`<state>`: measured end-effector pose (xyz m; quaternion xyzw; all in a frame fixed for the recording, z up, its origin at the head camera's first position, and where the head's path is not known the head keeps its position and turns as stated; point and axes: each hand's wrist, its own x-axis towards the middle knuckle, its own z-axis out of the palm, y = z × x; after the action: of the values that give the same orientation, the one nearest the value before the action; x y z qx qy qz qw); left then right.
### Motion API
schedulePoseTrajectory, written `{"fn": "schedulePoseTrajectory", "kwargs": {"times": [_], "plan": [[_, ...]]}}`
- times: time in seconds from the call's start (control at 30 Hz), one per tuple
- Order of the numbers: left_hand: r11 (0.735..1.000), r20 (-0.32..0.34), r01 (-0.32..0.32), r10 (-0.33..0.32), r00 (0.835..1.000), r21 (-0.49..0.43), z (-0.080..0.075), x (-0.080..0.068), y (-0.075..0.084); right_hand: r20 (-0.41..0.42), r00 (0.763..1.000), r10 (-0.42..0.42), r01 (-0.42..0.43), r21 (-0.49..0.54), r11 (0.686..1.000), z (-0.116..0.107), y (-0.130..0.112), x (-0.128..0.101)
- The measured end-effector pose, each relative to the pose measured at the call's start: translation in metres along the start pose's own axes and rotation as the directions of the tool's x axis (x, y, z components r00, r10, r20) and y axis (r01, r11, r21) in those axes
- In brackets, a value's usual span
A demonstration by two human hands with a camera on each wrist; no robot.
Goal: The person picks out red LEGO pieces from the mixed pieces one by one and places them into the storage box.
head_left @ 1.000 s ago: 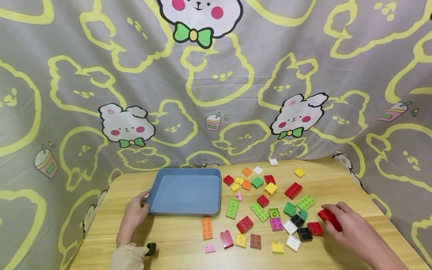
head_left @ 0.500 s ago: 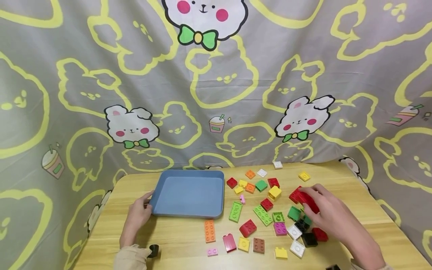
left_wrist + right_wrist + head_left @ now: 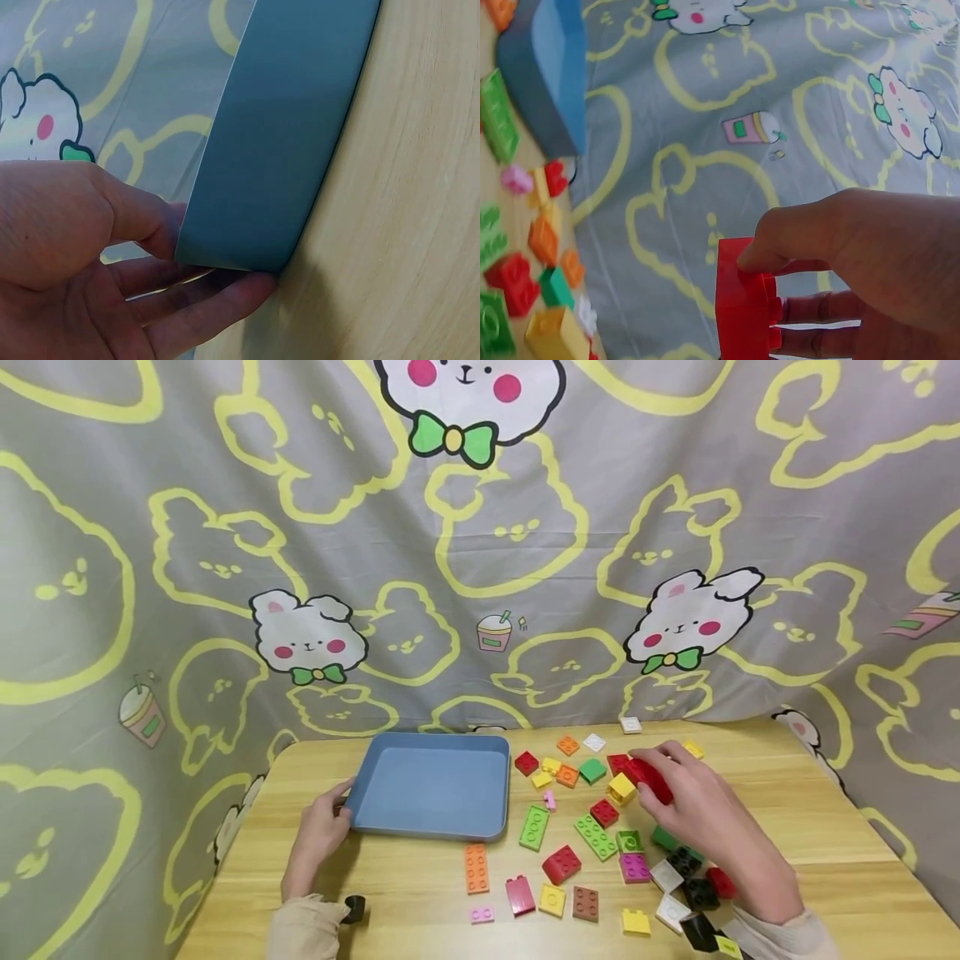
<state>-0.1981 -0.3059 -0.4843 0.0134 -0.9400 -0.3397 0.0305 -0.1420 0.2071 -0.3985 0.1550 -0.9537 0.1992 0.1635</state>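
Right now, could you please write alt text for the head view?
A right hand holds a red brick above scattered coloured bricks on a wooden table, while the left hand grips the edge of a blue tray.

Glossy plastic red brick (image 3: pixel 649 777), matt blue tray (image 3: pixel 431 783) (wood-grain table (image 3: pixel 420 885))

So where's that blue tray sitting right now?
In the head view the blue tray sits on the wooden table, left of the scattered bricks, with the left hand gripping its near-left corner.
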Motion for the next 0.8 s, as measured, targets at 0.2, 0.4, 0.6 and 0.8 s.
{"fn": "schedulePoseTrajectory", "kwargs": {"times": [0.2,0.4,0.6,0.8], "plan": [[1.0,-0.015,-0.026,0.026,1.0,-0.006,0.005,0.003,0.003,0.023,1.0,-0.015,0.014,0.047,0.999,0.005,-0.014,0.011],[0.999,-0.019,-0.019,0.019,1.0,-0.028,0.007,0.003,0.003,0.058,0.997,-0.059,0.055,0.067,0.996,0.021,-0.027,0.023],[1.0,-0.028,0.001,-0.002,1.0,-0.031,0.002,0.0,-0.001,0.073,0.982,-0.176,0.172,0.062,0.983,0.045,-0.045,0.036],[1.0,-0.025,-0.005,0.004,1.0,-0.029,0.003,0.001,-0.003,0.079,0.962,-0.262,0.256,0.071,0.964,0.055,-0.059,0.048]]}}
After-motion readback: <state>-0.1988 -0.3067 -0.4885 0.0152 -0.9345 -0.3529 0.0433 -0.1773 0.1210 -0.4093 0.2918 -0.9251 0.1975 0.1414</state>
